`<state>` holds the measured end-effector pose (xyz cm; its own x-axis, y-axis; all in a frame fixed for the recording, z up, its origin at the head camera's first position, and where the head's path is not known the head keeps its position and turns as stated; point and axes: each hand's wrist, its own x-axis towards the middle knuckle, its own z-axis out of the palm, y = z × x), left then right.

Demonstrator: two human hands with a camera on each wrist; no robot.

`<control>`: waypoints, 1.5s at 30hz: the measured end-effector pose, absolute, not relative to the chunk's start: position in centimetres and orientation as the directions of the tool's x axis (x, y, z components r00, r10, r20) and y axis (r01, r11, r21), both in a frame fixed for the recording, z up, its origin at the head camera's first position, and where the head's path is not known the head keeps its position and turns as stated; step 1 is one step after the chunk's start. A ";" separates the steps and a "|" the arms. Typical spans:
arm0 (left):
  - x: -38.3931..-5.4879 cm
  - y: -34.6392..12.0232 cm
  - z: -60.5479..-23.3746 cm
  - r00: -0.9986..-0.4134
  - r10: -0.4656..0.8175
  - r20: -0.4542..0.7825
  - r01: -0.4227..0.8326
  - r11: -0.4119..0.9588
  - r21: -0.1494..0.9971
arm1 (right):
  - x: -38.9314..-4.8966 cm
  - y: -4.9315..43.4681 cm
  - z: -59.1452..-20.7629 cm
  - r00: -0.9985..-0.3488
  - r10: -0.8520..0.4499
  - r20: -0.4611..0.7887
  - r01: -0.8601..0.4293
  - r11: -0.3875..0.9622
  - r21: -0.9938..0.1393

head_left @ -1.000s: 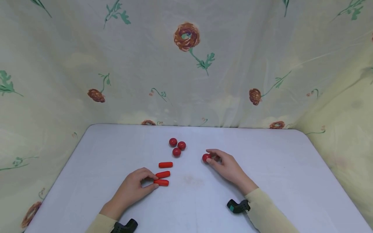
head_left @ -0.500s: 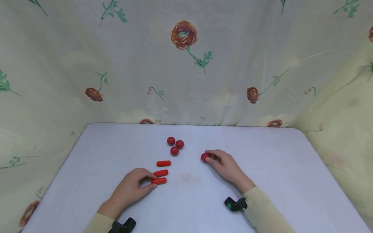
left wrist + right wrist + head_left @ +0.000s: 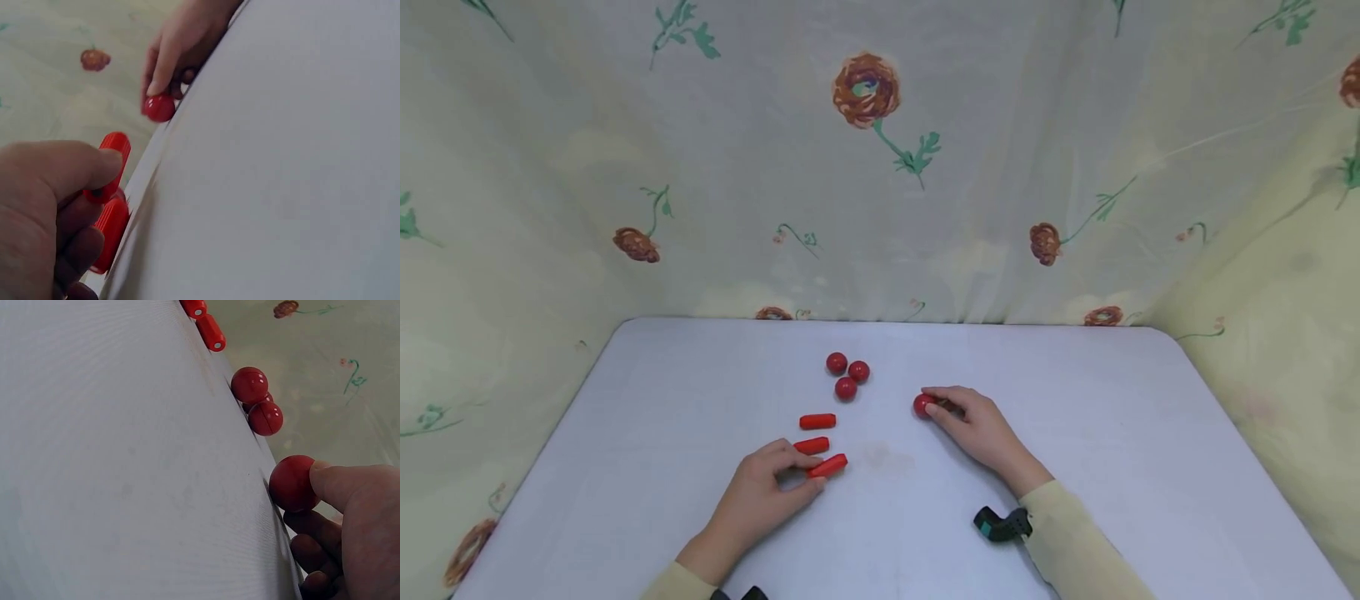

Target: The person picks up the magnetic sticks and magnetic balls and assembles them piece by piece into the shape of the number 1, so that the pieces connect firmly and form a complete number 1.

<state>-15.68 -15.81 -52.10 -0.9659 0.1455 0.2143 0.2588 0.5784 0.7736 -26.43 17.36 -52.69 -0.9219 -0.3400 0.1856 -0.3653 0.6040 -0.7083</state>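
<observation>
My left hand (image 3: 762,493) pinches a short red ridged cylinder (image 3: 117,141) between thumb and fingers; it is tilted, its far end angled up and to the right in the head view. Right behind it lies a second red cylinder (image 3: 812,446), and a third red cylinder (image 3: 817,422) lies farther back. To the right, my right hand (image 3: 983,427) holds a glossy red ball (image 3: 291,484) between thumb and fingers, at or just above the table. Its other fingers are curled beneath in the right wrist view.
Three more red balls (image 3: 846,388) sit in a close cluster on the white table (image 3: 1075,400), behind the cylinders. A flower-printed curtain (image 3: 955,250) stands along the table's back and sides. Each wrist carries a black camera (image 3: 1002,525).
My left hand has moved right and turned the nearest cylinder, drawing it away from the middle one. The right hand keeps its grip on the ball. The head view has shifted slightly.
</observation>
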 end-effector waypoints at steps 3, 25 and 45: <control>-15.4 -15.2 -52.2 -0.972 0.113 0.208 0.235 0.564 0.791 | -26.4 17.3 -52.8 -0.927 -0.337 0.167 -0.349 0.604 -0.716; -16.5 -8.6 -52.5 -0.963 0.099 0.252 0.264 0.561 0.785 | -26.4 17.5 -52.6 -0.928 -0.329 0.174 -0.351 0.619 -0.702; -19.2 -4.1 -52.1 -0.968 0.046 0.248 0.216 0.660 0.720 | -26.3 17.2 -52.5 -0.938 -0.311 0.151 -0.318 0.604 -0.730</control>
